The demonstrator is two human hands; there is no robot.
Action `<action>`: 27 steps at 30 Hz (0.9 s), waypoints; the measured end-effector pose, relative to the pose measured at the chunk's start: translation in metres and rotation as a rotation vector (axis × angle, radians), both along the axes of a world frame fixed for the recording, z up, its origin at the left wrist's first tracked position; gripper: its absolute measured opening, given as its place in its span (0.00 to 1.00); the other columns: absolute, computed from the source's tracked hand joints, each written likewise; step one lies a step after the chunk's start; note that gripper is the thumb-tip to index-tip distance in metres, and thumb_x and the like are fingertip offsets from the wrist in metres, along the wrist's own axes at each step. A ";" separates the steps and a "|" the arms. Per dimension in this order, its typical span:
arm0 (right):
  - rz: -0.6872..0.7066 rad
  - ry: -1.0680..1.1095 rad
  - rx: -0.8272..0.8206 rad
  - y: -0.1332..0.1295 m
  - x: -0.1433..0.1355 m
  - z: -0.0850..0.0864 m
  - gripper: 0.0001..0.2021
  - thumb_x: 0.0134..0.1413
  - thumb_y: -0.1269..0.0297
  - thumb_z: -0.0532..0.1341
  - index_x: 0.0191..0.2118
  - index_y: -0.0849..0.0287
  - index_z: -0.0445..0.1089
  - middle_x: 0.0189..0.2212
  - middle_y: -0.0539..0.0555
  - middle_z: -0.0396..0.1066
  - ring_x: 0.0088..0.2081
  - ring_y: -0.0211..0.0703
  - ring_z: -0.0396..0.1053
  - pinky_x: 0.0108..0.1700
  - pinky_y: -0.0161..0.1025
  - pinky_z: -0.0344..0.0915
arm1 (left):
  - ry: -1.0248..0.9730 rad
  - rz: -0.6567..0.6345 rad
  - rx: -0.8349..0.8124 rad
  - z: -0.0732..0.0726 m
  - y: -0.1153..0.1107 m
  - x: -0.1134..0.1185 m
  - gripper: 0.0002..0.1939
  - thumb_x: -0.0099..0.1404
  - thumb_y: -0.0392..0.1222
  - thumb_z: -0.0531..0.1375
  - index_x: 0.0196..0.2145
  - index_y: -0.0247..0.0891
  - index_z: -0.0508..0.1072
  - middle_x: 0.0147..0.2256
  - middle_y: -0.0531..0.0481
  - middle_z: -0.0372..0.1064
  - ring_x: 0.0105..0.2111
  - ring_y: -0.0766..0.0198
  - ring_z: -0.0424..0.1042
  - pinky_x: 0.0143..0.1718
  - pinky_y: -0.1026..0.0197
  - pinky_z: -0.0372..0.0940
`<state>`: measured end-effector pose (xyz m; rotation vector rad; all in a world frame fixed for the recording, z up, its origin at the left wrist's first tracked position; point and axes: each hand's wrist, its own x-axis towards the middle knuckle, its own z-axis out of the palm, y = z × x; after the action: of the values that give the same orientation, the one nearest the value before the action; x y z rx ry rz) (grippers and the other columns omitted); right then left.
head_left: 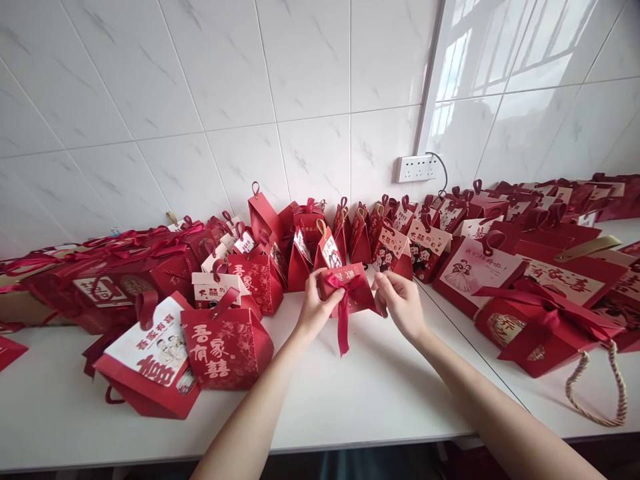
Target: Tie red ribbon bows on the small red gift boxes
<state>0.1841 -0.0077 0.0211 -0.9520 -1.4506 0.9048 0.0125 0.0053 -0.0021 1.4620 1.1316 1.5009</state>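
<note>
Small box (356, 301) in hand: red card, pale printed characters on its upper face, dark red satin ribbon (349, 287) knotted in a bow on the side toward the camera. One ribbon tail hangs toward 6 o'clock, over the tabletop (345, 407); another runs toward 4 o'clock along the lower face. Clock read with 12 toward the wall (320, 153). Left hand (320, 303) closed on the box at its left end, thumb laid over the bow, fingers behind; box lies at 3 o'clock from this hand, touching. Right hand (400, 303) at the box's right end, thumb and fingers drawn nearly together beside the end of the ribbon; cannot tell whether they pinch it. Box at 9 o'clock from this hand. Box sits between both hands, near mid-view, tilted, above the white tabletop. Around it, many red boxes with printed fronts and loops: a dense row at 12, banks at 10 and 2. Box with white printed flap (150, 353) well apart at 8 o'clock, a patterned red box (227, 350) overlapping its right side in view. At 3 to 4 o'clock, a bow-tied box (543, 327) with a twisted rope handle (595, 407). Socket strip (417, 169) on the wall, 1 o'clock.
</note>
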 end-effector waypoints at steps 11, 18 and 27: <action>0.033 -0.076 0.126 0.019 -0.007 -0.018 0.17 0.50 0.47 0.61 0.27 0.57 0.64 0.46 0.57 0.61 0.49 0.47 0.64 0.54 0.50 0.64 | 0.122 0.013 0.086 0.011 -0.011 -0.001 0.32 0.54 0.45 0.63 0.55 0.41 0.59 0.56 0.41 0.58 0.58 0.51 0.58 0.58 0.49 0.54; 0.011 -0.094 0.194 0.014 -0.009 -0.017 0.15 0.52 0.49 0.60 0.30 0.56 0.61 0.43 0.56 0.61 0.49 0.46 0.63 0.51 0.50 0.68 | 0.078 0.015 0.012 0.010 -0.013 0.005 0.33 0.50 0.49 0.67 0.51 0.40 0.58 0.50 0.42 0.64 0.51 0.53 0.66 0.52 0.50 0.60; -0.012 -0.060 0.183 0.014 -0.010 -0.016 0.18 0.52 0.44 0.58 0.30 0.56 0.64 0.44 0.56 0.60 0.49 0.46 0.63 0.52 0.48 0.67 | 0.097 0.013 0.042 0.006 -0.011 0.004 0.32 0.52 0.46 0.66 0.51 0.41 0.59 0.49 0.43 0.65 0.50 0.53 0.67 0.52 0.50 0.61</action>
<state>0.1745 0.0062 0.0050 -0.8563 -1.5481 0.7258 0.0164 -0.0053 0.0035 1.5742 1.1749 1.4842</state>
